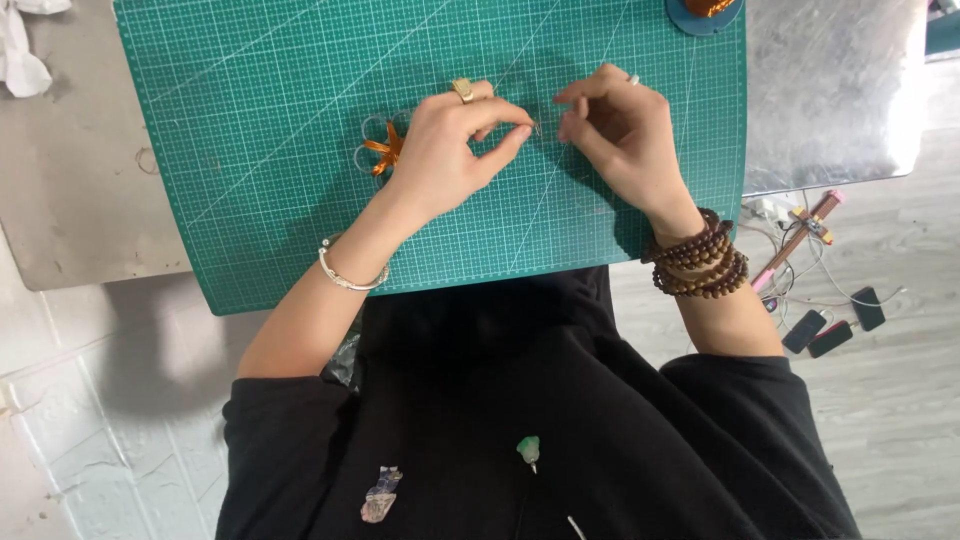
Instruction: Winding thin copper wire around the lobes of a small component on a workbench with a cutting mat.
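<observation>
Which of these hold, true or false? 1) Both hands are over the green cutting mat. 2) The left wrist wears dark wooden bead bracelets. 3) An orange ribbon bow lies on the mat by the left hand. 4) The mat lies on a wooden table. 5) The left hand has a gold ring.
1) True: the left hand and right hand are both over the green gridded cutting mat.
2) False: the brown wooden bead bracelets are on the right wrist; the left wears a thin silver bangle.
3) True: the small orange ribbon bow lies there.
4) False: it lies on a grey metal table.
5) True: gold ring.
</observation>
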